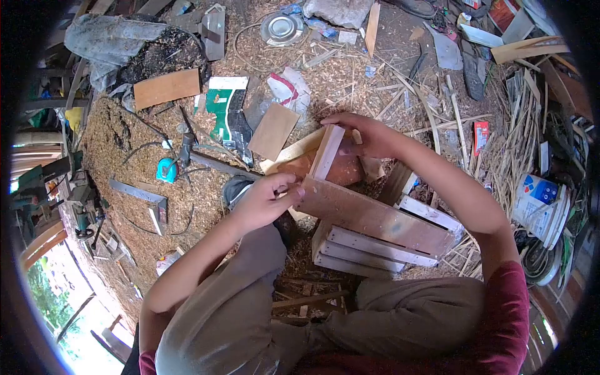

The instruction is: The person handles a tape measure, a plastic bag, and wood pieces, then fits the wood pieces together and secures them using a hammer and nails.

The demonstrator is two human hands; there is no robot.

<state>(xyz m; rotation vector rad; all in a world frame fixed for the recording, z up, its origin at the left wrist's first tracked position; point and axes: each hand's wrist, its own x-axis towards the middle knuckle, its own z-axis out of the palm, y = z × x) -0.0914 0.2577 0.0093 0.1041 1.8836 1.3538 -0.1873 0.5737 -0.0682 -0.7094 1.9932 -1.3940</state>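
Observation:
My right hand [364,136] is closed around the far end of a short pale wooden strip [326,152]. The strip's near end meets the left end of a long brown board [381,215]. At that corner is my left hand [267,199], its fingers curled and its thumb against the board's end. Whether a small thing sits in the left fingertips cannot be made out. Several pale slats [375,247], with dark dots along them, lie stacked under the board between my knees. A reddish-brown panel [344,170] shows behind the strip, partly hidden.
A hammer [187,150] and a teal tape measure [167,170] lie to the left on wood shavings, near a metal try square [140,192]. Loose boards [167,89] lie farther off. A white bucket [539,206] stands at right beside a heap of thin wood strips [509,131].

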